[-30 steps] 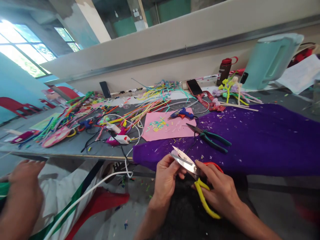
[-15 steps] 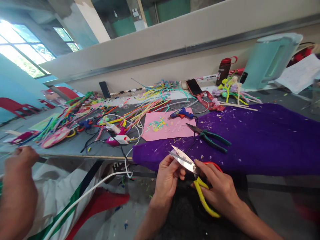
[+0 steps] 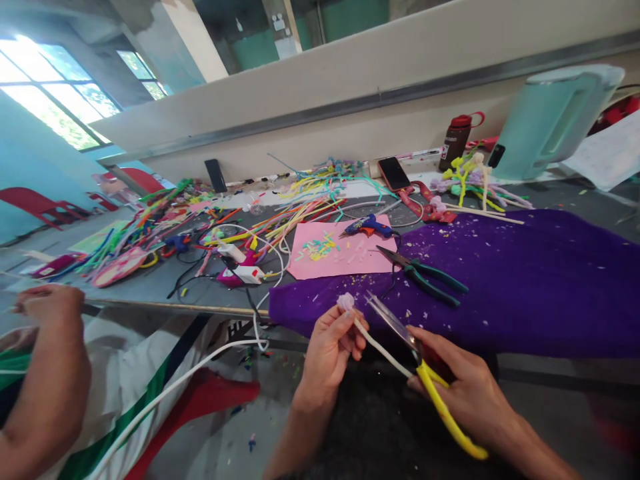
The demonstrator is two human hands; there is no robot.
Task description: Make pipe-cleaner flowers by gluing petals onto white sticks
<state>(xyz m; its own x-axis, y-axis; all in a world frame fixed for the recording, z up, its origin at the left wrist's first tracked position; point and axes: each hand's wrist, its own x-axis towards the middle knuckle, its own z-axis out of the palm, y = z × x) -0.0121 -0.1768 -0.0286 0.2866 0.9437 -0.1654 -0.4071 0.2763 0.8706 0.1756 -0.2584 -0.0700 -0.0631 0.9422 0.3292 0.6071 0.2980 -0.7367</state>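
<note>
At the bottom centre of the frame we saw the left hand (image 3: 333,340) pinching a thin white stick (image 3: 381,349) between thumb and fingers (image 3: 350,325), with a small pale flower-like bud (image 3: 345,302) at the stick's upper end just above the fingertips. To its right, the right hand (image 3: 463,387) was closed around the yellow handles of a pair of scissors (image 3: 417,363), whose steel blades pointed up and left and looked nearly closed, lying just beside the stick; we could not tell whether they touched it. At the lower left, another person's hand (image 3: 47,307) was curled shut near the table's (image 3: 165,293) front edge, and what it gripped was too small for us to make out; a white cable (image 3: 165,393) hung below the edge. Beyond the hands, a purple cloth (image 3: 525,280) covered the right part of the table, speckled with pale scraps, and green-handled pliers (image 3: 425,275) lay on it. Just left of them sat a pink sheet (image 3: 343,250) carrying coloured snippets, with a blue glue gun (image 3: 369,227) at its far edge. Farther left spread a tangle of coloured pipe cleaners (image 3: 280,220). Against the back wall, in the upper right, we noted a phone (image 3: 393,173), a dark bottle with a red cap (image 3: 457,140) and a pale green jug (image 3: 550,120).
</note>
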